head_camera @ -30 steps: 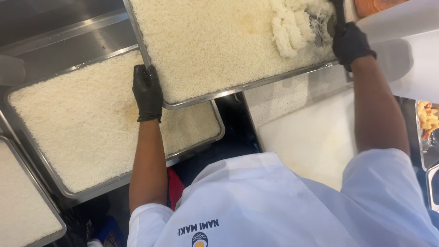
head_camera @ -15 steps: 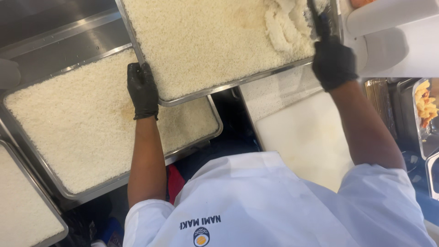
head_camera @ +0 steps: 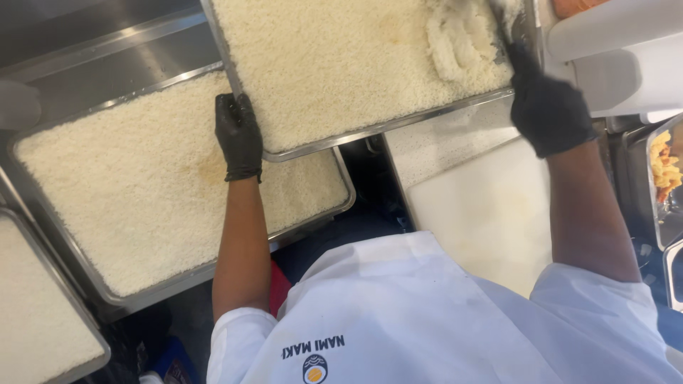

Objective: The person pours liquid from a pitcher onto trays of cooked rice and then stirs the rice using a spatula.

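Note:
A large metal tray (head_camera: 384, 133) filled with white rice is held tilted over the counter. My left hand (head_camera: 238, 135), in a black glove, grips its left edge. My right hand (head_camera: 549, 107), also black-gloved, grips the tray's near right corner. A clumped heap of rice (head_camera: 462, 39) lies in the tray's right part, close to my right hand. A second metal tray (head_camera: 213, 269) of flat white rice lies below, partly covered by the held tray.
A third rice tray (head_camera: 50, 320) shows at the bottom left. A white cutting board (head_camera: 491, 213) lies under my right arm. At the right edge is a metal pan with orange-yellow food (head_camera: 665, 167). A white container (head_camera: 612, 32) stands at the top right.
My right hand has slid down the tray's right edge toward its near corner. The tray has shifted slightly. My left hand keeps its grip on the left edge.

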